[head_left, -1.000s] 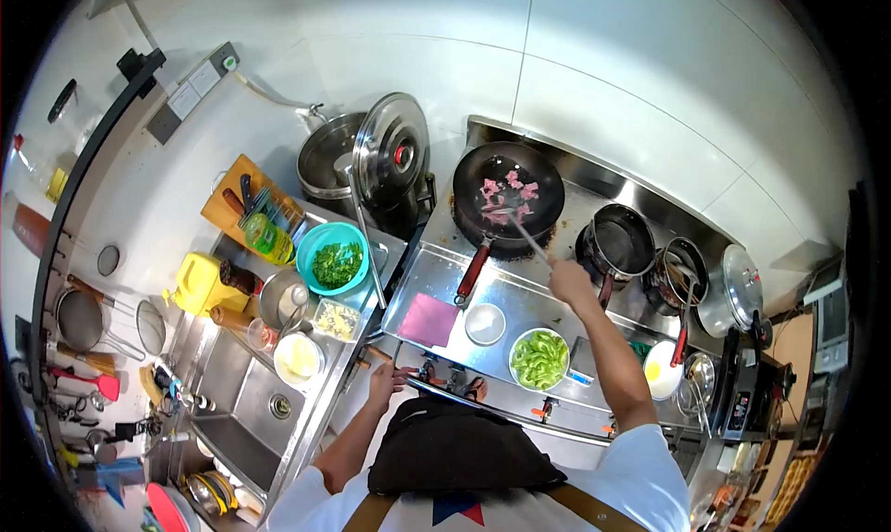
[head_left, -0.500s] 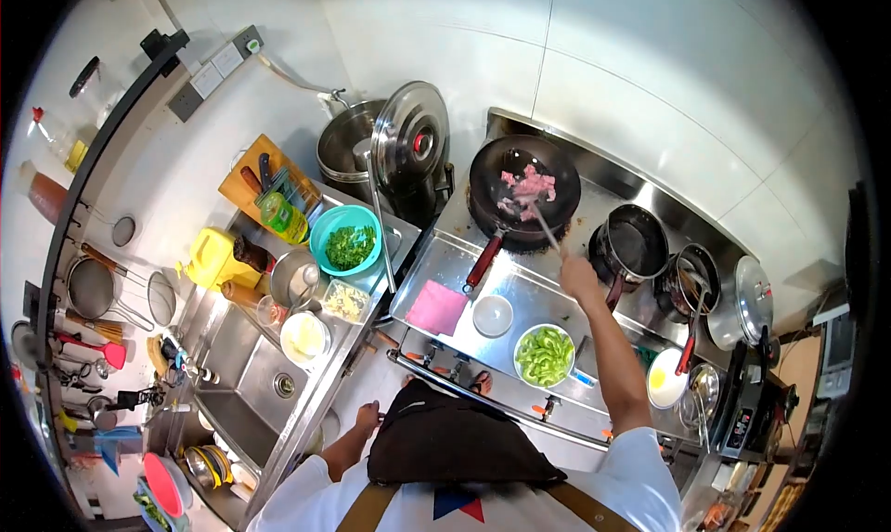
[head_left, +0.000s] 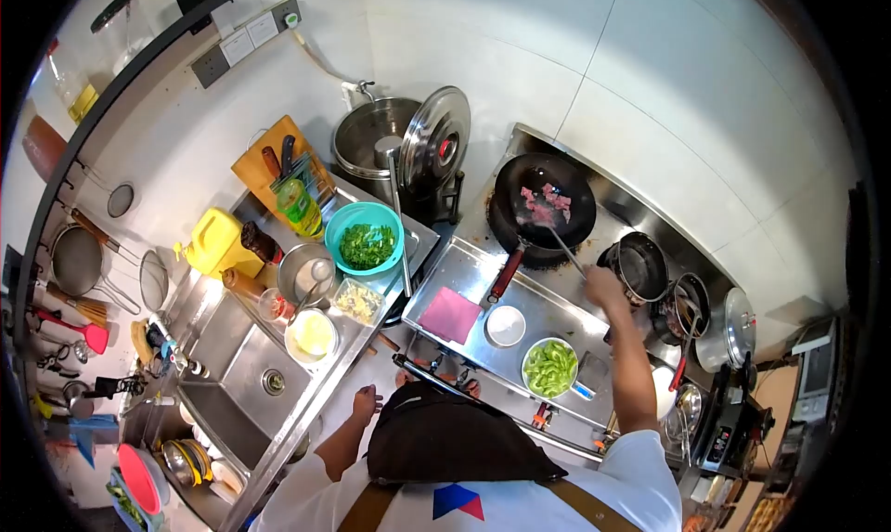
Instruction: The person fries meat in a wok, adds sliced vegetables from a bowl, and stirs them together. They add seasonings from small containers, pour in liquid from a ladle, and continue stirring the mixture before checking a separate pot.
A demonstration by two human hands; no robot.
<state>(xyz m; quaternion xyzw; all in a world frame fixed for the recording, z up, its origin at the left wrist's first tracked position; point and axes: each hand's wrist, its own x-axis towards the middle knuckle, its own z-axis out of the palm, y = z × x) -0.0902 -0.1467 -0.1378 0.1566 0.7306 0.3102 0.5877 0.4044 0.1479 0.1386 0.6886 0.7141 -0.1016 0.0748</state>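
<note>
My right hand is closed round the handle of a long metal spatula. Its far end dips into a dark wok on the stove, among pieces of pinkish meat; the head is hard to make out there. The wok's dark red handle points toward me, with no hand on it. Low beside my body, my left hand hangs with its fingers loosely apart and nothing in them. A bowl of sliced green vegetable stands on the steel counter below my right forearm.
Near the wok are a pink cloth, a small white bowl and a dark saucepan. On the left counter stand a turquoise bowl of chopped greens and a yellow jug, by a steel sink. A tall pot occupies the corner.
The camera view has shifted, so the scene sits differently in frame. The spatula has moved within the wok and the meat lies differently. My left hand's fingers look looser than before.
</note>
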